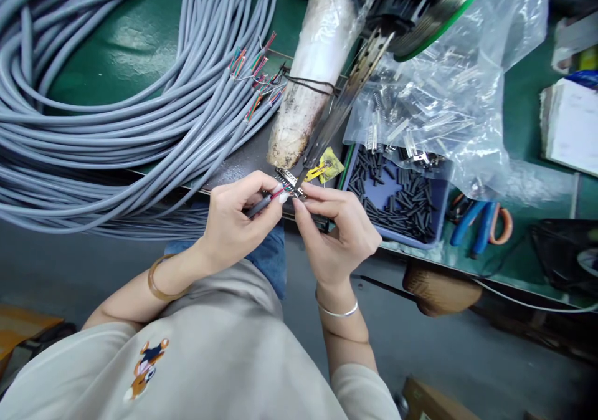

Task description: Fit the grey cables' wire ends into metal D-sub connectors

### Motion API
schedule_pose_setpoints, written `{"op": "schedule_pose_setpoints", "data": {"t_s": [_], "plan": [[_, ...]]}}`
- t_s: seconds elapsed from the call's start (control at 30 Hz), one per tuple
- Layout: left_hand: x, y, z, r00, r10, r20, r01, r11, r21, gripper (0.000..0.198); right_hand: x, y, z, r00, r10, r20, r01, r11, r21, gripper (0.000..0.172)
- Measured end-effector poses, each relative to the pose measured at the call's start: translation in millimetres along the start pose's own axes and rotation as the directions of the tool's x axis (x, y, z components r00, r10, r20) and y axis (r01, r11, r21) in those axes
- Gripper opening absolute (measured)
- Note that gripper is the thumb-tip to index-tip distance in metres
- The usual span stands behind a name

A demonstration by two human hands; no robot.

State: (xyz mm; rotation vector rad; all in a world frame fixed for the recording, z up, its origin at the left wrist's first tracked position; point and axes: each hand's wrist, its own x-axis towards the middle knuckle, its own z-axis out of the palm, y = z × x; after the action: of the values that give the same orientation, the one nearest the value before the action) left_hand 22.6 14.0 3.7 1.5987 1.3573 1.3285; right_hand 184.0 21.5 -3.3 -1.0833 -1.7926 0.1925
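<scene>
One cable end at the connector, a large bundle with bare ends alongside

The work looks partway through on a single piece. The left hand (236, 217) is pinched on a grey cable (258, 207), whose thin coloured wires (280, 191) reach a small metal connector (286, 176) at the near edge of the worktop (126, 49). The right hand (341, 224) has its thumb and forefinger at the connector's other end; whether they grip it, I cannot tell. A soldering iron (334, 105) points its tip down at the wires. How many are joined is hidden by fingers and tip. In the cable bundle (140, 118) to the left, the visible ends are stripped, with no connectors on them, so plenty seems left.

The iron and a plastic-wrapped post (317, 65) stand right over the connector, crowding access from the far side. To the right, a tray (423, 240) holds short black sleeves (413, 199); a clear bag (486, 90) of metal parts droops over its back. Blue-handled pliers (484, 228) lie beyond.
</scene>
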Motion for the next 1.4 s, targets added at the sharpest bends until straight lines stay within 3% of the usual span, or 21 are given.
{"op": "schedule_pose_setpoints", "data": {"t_s": [0.27,0.7,1.0,1.23,1.4], "plan": [[2.3,2.7,0.5,0.996,0.085,-0.028,-0.084,0.996,0.041,0.006,1.8,-2.7,0.0,0.999,-0.021,-0.025,0.021,1.000,-0.022,0.019],[-0.8,3.7,-4.2,0.998,0.065,0.013,-0.066,0.996,0.065,0.006,-4.0,-3.8,-1.7,0.993,-0.111,0.027,0.113,0.986,-0.121,0.019],[-4.3,0.8,-1.5,0.998,0.041,-0.037,-0.040,0.999,0.016,0.003,-3.4,-5.3,2.2,0.999,-0.046,-0.018,0.045,0.998,-0.051,0.019],[1.3,0.8,2.4,0.970,0.224,-0.090,-0.210,0.967,0.143,0.008,-2.9,-3.7,3.6,0.998,-0.053,-0.017,0.052,0.997,-0.051,0.018],[2.3,-0.5,3.2,0.967,0.240,-0.091,-0.222,0.959,0.175,0.007,-1.4,-3.2,3.9,0.999,-0.049,-0.018,0.048,0.997,-0.057,0.016]]}}
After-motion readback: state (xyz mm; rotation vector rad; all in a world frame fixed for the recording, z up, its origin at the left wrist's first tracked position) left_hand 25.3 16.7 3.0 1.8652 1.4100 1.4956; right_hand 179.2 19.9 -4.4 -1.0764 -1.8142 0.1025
